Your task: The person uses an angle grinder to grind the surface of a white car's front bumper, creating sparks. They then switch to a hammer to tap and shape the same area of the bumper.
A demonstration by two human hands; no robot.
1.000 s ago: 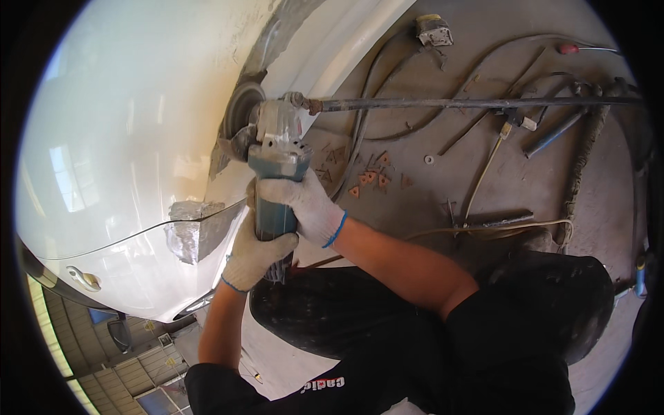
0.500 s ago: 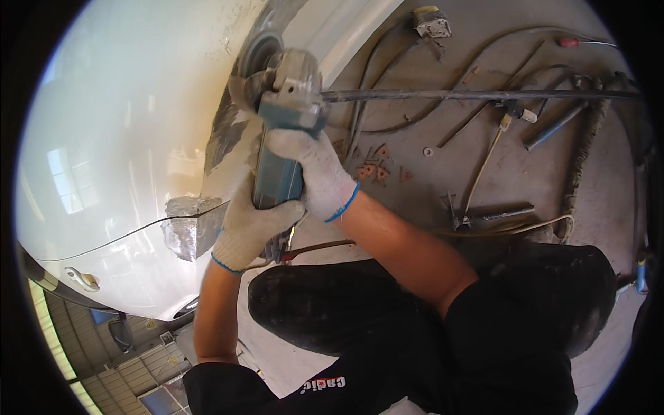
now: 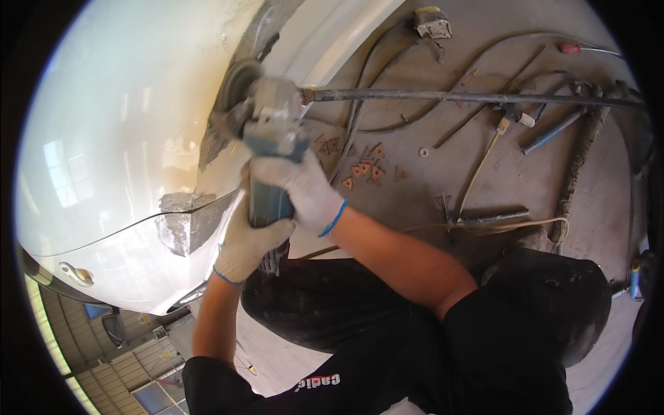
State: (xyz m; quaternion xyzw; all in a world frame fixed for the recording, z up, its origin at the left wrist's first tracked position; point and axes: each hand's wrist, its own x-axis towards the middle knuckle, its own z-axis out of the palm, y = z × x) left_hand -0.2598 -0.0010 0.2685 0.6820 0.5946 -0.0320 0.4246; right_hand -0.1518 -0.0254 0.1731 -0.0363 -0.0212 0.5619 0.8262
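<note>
Shifted back along the white car panel (image 3: pixel 104 152) in half a second, the angle grinder (image 3: pixel 273 138) sat at that panel's edge. Left hand (image 3: pixel 249 242) and right hand (image 3: pixel 304 190) had their grip closed around its barrel (image 3: pixel 270 205), seemingly the best hold; it looked heavy, rigid, liable to kick.

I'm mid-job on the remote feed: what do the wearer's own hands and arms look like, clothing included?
The left hand and right hand each wear an off-white knitted glove with thin blue edging at the wrist. Short black sleeves leave the forearms bare.
</note>
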